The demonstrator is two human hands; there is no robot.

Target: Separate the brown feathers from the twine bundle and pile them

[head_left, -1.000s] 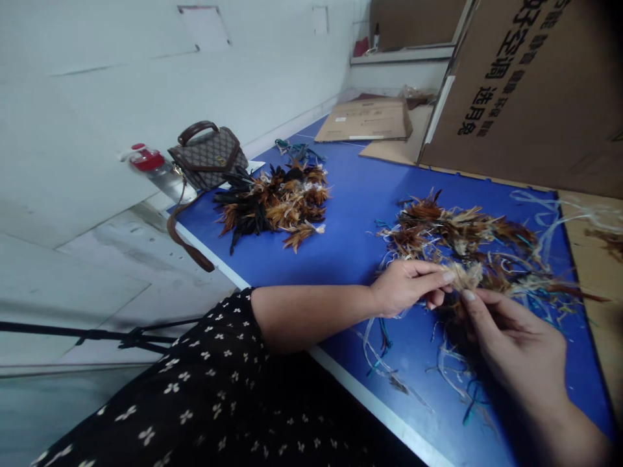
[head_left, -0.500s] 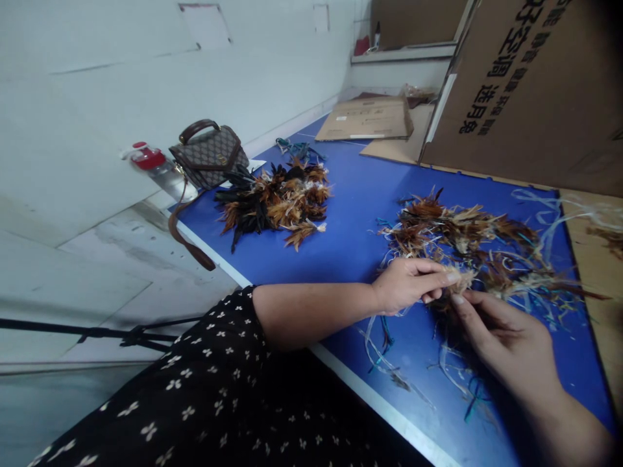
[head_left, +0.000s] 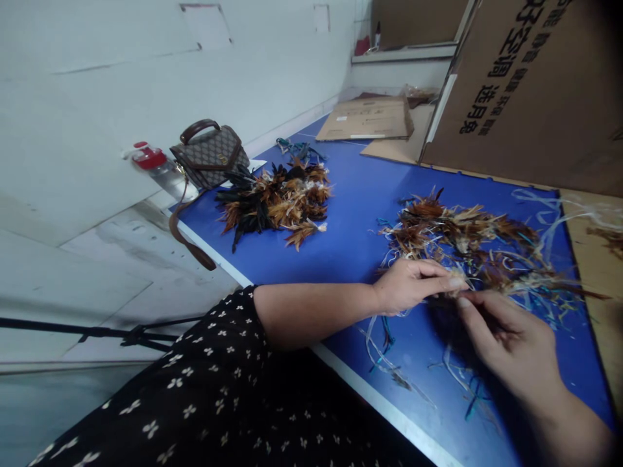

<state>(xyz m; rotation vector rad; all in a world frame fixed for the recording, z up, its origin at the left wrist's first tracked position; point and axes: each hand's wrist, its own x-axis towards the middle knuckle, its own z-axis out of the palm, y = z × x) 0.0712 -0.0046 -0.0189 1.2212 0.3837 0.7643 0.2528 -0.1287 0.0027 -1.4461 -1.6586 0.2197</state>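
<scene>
My left hand [head_left: 413, 285] is closed, thumb and fingers pinching a small bunch of pale feathers [head_left: 456, 277] above the blue table. Close against it, my right hand [head_left: 511, 337] pinches with thumb and forefinger at the lower edge of the same bunch. The fingers partly cover the bunch. Just beyond both hands lies a loose pile of brown feathers [head_left: 438, 224] mixed with white and teal strings. Farther left, a heap of brown and black feathers [head_left: 280, 201] rests apart from them. Loose strings [head_left: 379, 350] lie near the table's front edge.
A patterned handbag [head_left: 211, 155] and a red-capped bottle [head_left: 158, 165] stand at the blue table's [head_left: 355, 194] left end. Flat cardboard [head_left: 365, 119] lies at the back; a large cardboard sheet [head_left: 525, 97] stands behind the right side. A black tripod leg [head_left: 97, 327] crosses lower left.
My right hand has shifted slightly right and down, and the feather bunch shows less between the fingers. My left hand stays almost in place, its fingers closer over the bunch.
</scene>
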